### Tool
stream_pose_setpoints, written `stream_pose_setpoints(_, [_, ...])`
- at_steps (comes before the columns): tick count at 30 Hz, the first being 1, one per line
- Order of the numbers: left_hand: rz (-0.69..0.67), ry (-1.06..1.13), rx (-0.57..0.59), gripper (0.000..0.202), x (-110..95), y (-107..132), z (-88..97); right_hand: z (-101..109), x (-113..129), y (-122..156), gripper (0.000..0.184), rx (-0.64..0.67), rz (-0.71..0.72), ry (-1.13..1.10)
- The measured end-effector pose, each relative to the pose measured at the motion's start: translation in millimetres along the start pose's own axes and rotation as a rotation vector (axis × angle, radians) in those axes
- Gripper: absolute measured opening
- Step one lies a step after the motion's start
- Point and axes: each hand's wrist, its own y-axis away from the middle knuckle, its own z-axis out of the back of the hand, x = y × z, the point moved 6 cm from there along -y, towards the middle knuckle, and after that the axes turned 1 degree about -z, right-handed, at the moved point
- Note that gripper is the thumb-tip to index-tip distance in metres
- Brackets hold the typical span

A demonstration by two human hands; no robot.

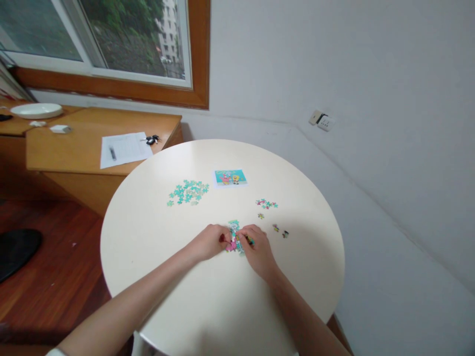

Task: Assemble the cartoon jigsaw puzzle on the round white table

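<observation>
Single head-worn view: looks forward and down over the round table (156, 222), near its front edge, toward the window (111, 39).

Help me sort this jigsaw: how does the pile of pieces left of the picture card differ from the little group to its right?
The left pile holds many pieces; the right group only a few. The left pile is nearly all teal; the right group mixes pink with teal. Both lie loose on the round table.

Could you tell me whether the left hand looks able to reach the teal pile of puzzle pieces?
Probably yes: only bare tabletop lies between the left hand and the teal pile, which sits further up the table.
</observation>
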Motion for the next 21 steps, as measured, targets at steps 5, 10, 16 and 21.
stream_pose_setpoints(5, [0.009,-0.038,-0.013,0.012,-1.6,0.2,1.4,0.8,1.6,0.4,0.019,0.000,0.004,-0.034])
stream_pose_setpoints(10, [0.024,-0.050,-0.083,0.012,-2.1,2.2,3.5,2.6,3.9,0.5,0.018,-0.006,0.032,-0.082])
stream_pose_setpoints(16, [0.026,-0.072,-0.175,0.011,-3.9,7.8,4.0,2.0,2.5,0.6,0.018,-0.027,0.068,-0.119])
stream_pose_setpoints(21, [0.015,-0.114,-0.288,0.010,-12.5,19.3,5.3,0.4,-0.7,0.1,0.018,-0.041,0.079,-0.111])
